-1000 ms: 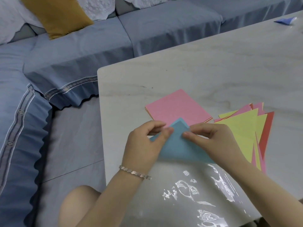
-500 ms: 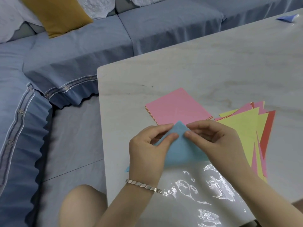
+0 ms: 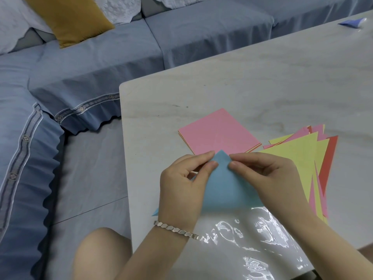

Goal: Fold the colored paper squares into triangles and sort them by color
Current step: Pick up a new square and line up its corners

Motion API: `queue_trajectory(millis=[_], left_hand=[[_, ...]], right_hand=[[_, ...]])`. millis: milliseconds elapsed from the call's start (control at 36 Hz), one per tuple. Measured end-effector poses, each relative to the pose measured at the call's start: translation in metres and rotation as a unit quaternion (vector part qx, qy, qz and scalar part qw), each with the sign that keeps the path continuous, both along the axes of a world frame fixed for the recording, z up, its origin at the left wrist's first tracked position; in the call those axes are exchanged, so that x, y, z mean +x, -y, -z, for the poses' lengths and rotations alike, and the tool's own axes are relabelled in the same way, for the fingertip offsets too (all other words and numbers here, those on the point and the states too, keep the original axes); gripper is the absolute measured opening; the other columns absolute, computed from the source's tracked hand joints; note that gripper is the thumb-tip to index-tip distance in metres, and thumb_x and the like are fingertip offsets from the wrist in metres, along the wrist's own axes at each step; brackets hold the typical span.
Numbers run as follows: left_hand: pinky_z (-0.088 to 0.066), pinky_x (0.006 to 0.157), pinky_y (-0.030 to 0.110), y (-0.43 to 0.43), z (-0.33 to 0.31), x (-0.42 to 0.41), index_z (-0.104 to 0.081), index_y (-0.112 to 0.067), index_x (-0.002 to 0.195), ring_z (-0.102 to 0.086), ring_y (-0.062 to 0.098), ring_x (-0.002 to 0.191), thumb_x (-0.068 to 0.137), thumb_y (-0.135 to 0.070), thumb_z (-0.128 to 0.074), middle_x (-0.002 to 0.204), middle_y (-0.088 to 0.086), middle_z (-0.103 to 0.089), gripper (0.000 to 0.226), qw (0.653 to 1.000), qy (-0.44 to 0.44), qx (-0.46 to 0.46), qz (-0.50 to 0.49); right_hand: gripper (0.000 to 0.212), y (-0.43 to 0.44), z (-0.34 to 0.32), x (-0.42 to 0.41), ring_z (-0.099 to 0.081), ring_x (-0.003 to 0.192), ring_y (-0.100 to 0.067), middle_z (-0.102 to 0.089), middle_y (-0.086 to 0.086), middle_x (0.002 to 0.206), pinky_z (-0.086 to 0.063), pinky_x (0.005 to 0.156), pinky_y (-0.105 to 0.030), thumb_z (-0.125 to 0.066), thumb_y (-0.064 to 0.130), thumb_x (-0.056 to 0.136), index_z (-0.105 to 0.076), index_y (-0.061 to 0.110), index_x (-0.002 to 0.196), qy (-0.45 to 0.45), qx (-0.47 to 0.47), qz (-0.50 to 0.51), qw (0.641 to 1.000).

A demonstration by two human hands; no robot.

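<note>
A blue paper [image 3: 228, 186] folded into a triangle lies on the pale table [image 3: 262, 93], its tip pointing away from me. My left hand [image 3: 183, 186] pinches the tip from the left and my right hand [image 3: 268, 174] pinches it from the right. One blue corner sticks out past my left wrist. Just beyond the tip sits a stack of flat squares with a pink sheet [image 3: 218, 132] on top. To the right lies a fanned pile of folded triangles [image 3: 302, 156], yellow on top with pink and red edges showing.
A clear plastic sheet [image 3: 252, 235] lies glossy on the table near my body. A small blue object [image 3: 351, 22] rests at the far right table edge. A blue sofa [image 3: 80, 77] with a mustard cushion [image 3: 68, 19] runs behind and to the left.
The blue triangle has shifted slightly toward me and its tip now points more squarely away. Both hands have closed in on the tip from either side.
</note>
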State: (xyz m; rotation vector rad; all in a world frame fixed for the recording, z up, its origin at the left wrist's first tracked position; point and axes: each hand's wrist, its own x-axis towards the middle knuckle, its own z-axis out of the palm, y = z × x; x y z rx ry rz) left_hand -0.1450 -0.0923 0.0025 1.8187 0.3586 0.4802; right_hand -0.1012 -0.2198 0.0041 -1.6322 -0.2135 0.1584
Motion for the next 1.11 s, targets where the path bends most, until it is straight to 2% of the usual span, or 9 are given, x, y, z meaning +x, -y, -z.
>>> queue_trajectory(millis=[306, 500, 611, 750, 833, 917, 972, 1028, 1111], left_hand=[[-0.041, 0.064, 0.006, -0.001, 0.003, -0.002, -0.072, -0.027, 0.084, -0.059, -0.006, 0.072, 0.077, -0.006, -0.071, 0.076, -0.027, -0.065, 0.022, 0.999, 0.012, 0.038, 0.009], [-0.042, 0.06, 0.005, -0.002, -0.001, -0.003, -0.065, -0.039, 0.066, -0.06, -0.004, 0.065, 0.073, -0.005, -0.074, 0.078, -0.019, -0.067, 0.036, 0.999, -0.011, 0.042, 0.006], [-0.043, 0.06, 0.005, -0.006, -0.002, -0.002, -0.065, -0.037, 0.07, -0.056, -0.003, 0.058, 0.072, -0.007, -0.075, 0.063, -0.022, -0.063, 0.032, 0.996, -0.072, 0.017, 0.05], [-0.044, 0.06, 0.01, -0.011, -0.001, -0.004, -0.07, -0.033, 0.065, -0.054, 0.002, 0.055, 0.072, -0.011, -0.075, 0.061, -0.003, -0.065, 0.023, 0.975, -0.156, 0.058, 0.147], [-0.046, 0.061, 0.009, -0.013, 0.002, -0.004, -0.069, -0.032, 0.057, -0.06, 0.002, 0.057, 0.069, -0.009, -0.077, 0.063, -0.01, -0.069, 0.027, 0.977, -0.162, 0.058, 0.123], [-0.048, 0.054, 0.013, -0.015, 0.009, 0.003, -0.067, -0.028, 0.052, -0.057, 0.003, 0.047, 0.069, -0.002, -0.076, 0.051, -0.008, -0.065, 0.033, 0.989, -0.141, -0.025, 0.035], [-0.049, 0.048, 0.014, -0.019, 0.017, 0.009, -0.067, -0.02, 0.057, -0.056, 0.004, 0.042, 0.071, 0.004, -0.073, 0.048, -0.006, -0.063, 0.028, 0.983, -0.134, -0.118, -0.032], [-0.05, 0.046, 0.015, -0.022, 0.028, 0.015, -0.066, -0.012, 0.062, -0.055, 0.004, 0.039, 0.074, 0.005, -0.071, 0.049, -0.004, -0.062, 0.021, 0.97, -0.143, -0.178, -0.079], [-0.05, 0.049, 0.017, -0.026, 0.049, 0.023, -0.066, -0.014, 0.062, -0.055, 0.004, 0.041, 0.074, 0.001, -0.072, 0.054, 0.0, -0.062, 0.021, 0.968, -0.164, -0.154, -0.114]], right_hand=[[0.022, 0.0, 0.002, 0.0, -0.059, 0.056, 0.01, -0.068, 0.02, 0.062, -0.04, 0.056, -0.001, -0.071, 0.001, 0.074, -0.072, 0.023, 0.073, -0.001, -0.007, 0.002, 1.0], [0.018, 0.004, 0.005, 0.003, -0.06, 0.058, 0.008, -0.07, 0.017, 0.064, -0.04, 0.057, -0.002, -0.072, 0.003, 0.074, -0.073, 0.021, 0.072, 0.008, -0.028, -0.027, 0.999], [0.022, 0.009, 0.006, 0.007, -0.062, 0.064, 0.007, -0.07, 0.02, 0.067, -0.041, 0.063, -0.003, -0.073, 0.006, 0.073, -0.073, 0.027, 0.068, 0.049, -0.102, -0.084, 0.99], [0.025, 0.015, 0.005, 0.014, -0.06, 0.074, 0.011, -0.06, 0.037, 0.062, -0.041, 0.07, -0.008, -0.075, 0.018, 0.074, -0.068, 0.04, 0.065, 0.124, -0.239, -0.199, 0.942], [0.009, 0.01, 0.011, 0.017, -0.059, 0.077, 0.001, -0.057, 0.036, 0.059, -0.043, 0.07, -0.013, -0.072, 0.027, 0.077, -0.074, 0.035, 0.072, 0.198, -0.295, -0.196, 0.914], [0.022, 0.002, 0.021, 0.017, -0.056, 0.082, -0.007, -0.069, 0.014, 0.081, -0.043, 0.08, -0.024, -0.054, 0.029, 0.08, -0.074, 0.02, 0.079, 0.347, -0.302, -0.107, 0.881], [0.026, -0.005, 0.028, 0.017, -0.054, 0.101, -0.011, -0.07, 0.0, 0.099, -0.039, 0.089, -0.028, -0.051, 0.024, 0.082, -0.073, 0.014, 0.087, 0.371, -0.284, -0.059, 0.882], [0.025, -0.013, 0.035, 0.019, -0.056, 0.11, -0.019, -0.068, -0.004, 0.108, -0.041, 0.093, -0.031, -0.052, 0.019, 0.082, -0.072, 0.01, 0.093, 0.377, -0.289, -0.078, 0.877], [0.025, -0.025, 0.056, 0.02, -0.065, 0.102, -0.025, -0.07, -0.005, 0.105, -0.051, 0.084, -0.033, -0.061, 0.012, 0.072, -0.072, 0.01, 0.095, 0.378, -0.358, -0.131, 0.844]])
